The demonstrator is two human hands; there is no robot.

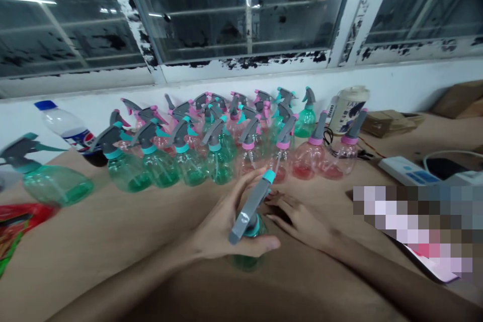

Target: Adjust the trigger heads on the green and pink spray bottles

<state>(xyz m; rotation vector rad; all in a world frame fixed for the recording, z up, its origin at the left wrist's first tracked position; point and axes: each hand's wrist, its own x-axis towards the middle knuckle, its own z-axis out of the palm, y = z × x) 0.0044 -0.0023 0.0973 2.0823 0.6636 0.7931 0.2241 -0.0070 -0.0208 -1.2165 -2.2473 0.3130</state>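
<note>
My left hand (pixel 222 224) is wrapped round the neck of a green spray bottle (pixel 245 261), with the thumb in front and the fingers behind. The bottle's grey trigger head (pixel 251 209) has a teal nozzle tip pointing away from me and slightly right. My right hand (pixel 296 216) lies low just right of the bottle, fingers reaching left towards the nozzle, with a gap between thumb and fingers. Whether its fingertips touch the bottle is hidden behind the head. Nothing shows in that hand.
Several green and pink spray bottles (pixel 221 166) stand in rows along the wall. At left are another green bottle (pixel 56 183), a Pepsi bottle (pixel 71 128) and a red packet (pixel 22 226). A paper cup (pixel 349 110), flattened cardboard (pixel 392 123) and a power strip (pixel 409 171) are at right.
</note>
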